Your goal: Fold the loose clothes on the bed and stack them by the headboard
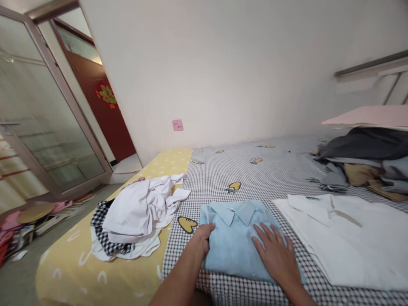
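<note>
- Light blue shirt [234, 244]: folded, collar toward the far edge of the bed [204, 170]; positioned between the two hands, close to the bed's near edge.
- Left hand [204, 239]: placed at the shirt's left side, thumb on the fabric edge; the other fingers are largely hidden, so whether they pinch the cloth cannot be told.
- Right hand [276, 251]: palm down on the right part of the shirt, fingers spread and pointing toward the collar; nothing pinched.
- White shirt [357, 242]: laid out flat just right of the blue shirt, collar toward the far edge.
- White garments [137, 210]: loosely heaped left of the blue shirt, partly covering a black-and-white checked cloth [103, 229]; the heap extends over the yellow cover [72, 259] at the bed's left side.
- Dark and tan clothes [363, 159]: stacked beyond the white shirt, toward the far right corner; a pink flat item [372, 115] rests on top.
- Pink note [177, 125]: on the wall above the far edge.
</note>
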